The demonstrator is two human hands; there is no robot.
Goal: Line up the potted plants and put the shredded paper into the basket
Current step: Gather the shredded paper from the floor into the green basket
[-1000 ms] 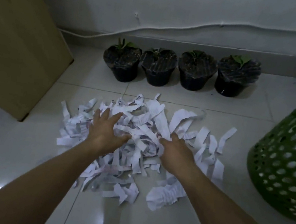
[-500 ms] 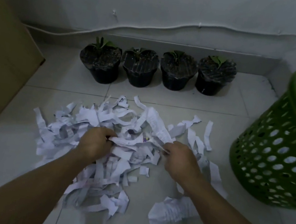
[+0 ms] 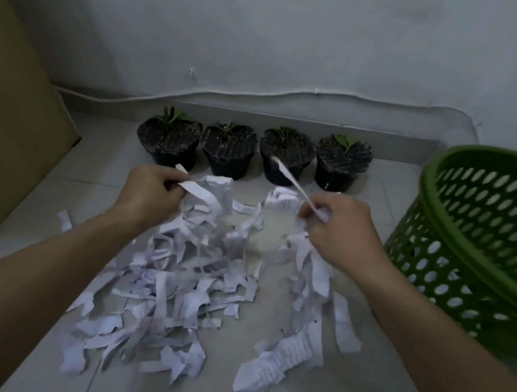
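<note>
Several black potted plants (image 3: 253,154) stand in a row along the back wall. White shredded paper (image 3: 168,296) is strewn over the tiled floor in front of them. My left hand (image 3: 150,194) is raised above the pile, shut on a bunch of strips that hang down from it. My right hand (image 3: 336,227) is raised too, shut on another bunch; one strip sticks up toward the pots. The green perforated basket (image 3: 492,237) stands to the right of my right hand, tilted in view, its opening visible.
A brown cardboard panel (image 3: 2,130) leans at the left. A white cable (image 3: 299,96) runs along the wall above a low ledge behind the pots. A crumpled wad of paper (image 3: 279,363) lies near my right forearm.
Both hands closed on paper and lifted bunches of strips off the floor, pulling the pile apart in the middle. The view tilted up and right, showing more of the basket.
</note>
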